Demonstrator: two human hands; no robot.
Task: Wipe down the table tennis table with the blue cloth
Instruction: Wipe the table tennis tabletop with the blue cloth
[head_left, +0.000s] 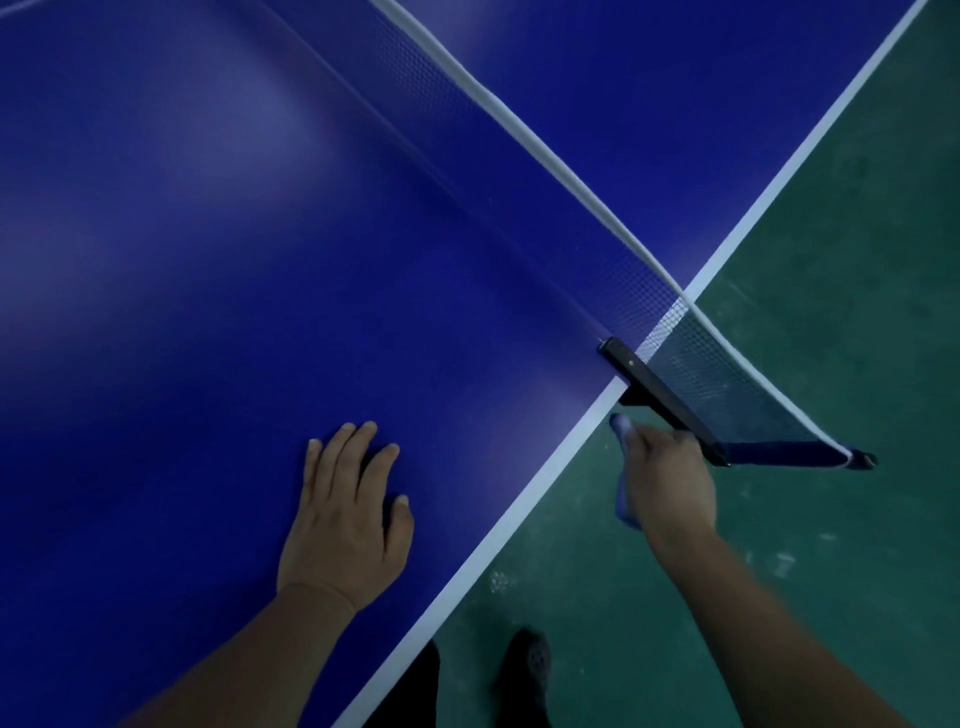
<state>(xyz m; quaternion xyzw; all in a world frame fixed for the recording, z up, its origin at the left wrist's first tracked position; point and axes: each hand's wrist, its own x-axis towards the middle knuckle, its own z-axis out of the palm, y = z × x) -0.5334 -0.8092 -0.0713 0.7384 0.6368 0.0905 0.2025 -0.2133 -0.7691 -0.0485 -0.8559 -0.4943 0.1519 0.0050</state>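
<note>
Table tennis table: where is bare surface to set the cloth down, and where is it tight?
Bare blue top spreads left of the left hand, bounded by the net and white edge line. Tight spot: the net clamp, where the right hand holds the blue cloth beyond the edge.

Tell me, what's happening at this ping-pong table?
A person is cleaning the table tennis table. Their left hand lies flat, fingers spread, on the blue top near the white side line. Their right hand grips the blue cloth just off the table's edge, over the green floor, right beside the black net clamp. At this instant the cloth seems to be at the table's side edge rather than on the playing surface.
</note>
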